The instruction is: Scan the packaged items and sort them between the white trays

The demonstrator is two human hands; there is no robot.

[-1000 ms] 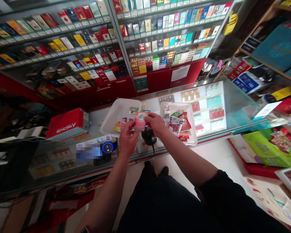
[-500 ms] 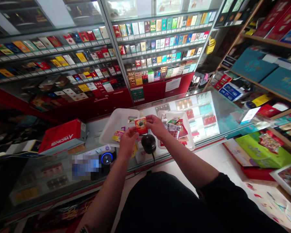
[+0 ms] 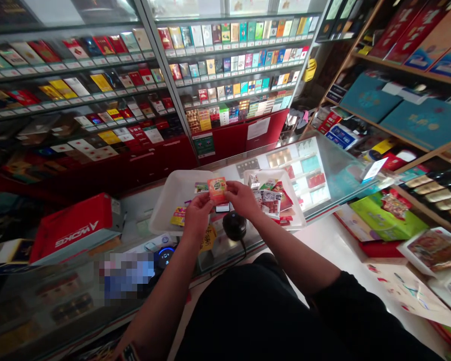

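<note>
Between my two hands I hold up a small orange-red snack packet (image 3: pixel 217 190). My left hand (image 3: pixel 198 213) pinches its lower left corner, and my right hand (image 3: pixel 243 199) grips its right edge. Just below the packet, on the glass counter, stands a round black device (image 3: pixel 234 225) with a cable. On the left is a white plastic tray (image 3: pixel 161 203) with a few packets in it, among them a yellow and pink packet (image 3: pixel 178 216). Under my right hand a second white tray (image 3: pixel 299 220) holds several packets, including a white and brown one (image 3: pixel 271 203).
A red box (image 3: pixel 75 225) lies on the counter at left, near a black gadget with a blue-lit ring (image 3: pixel 166 255). Shelves of cigarette packs (image 3: pixel 233 65) line the back wall. Right of the counter sits a green carton (image 3: pixel 376 213). A small white sign (image 3: pixel 374 169) stands on the glass.
My view has shifted a little, so the shelves and red box appear farther left. The packet has tilted and looks lighter orange. Both hands keep their hold on it.
</note>
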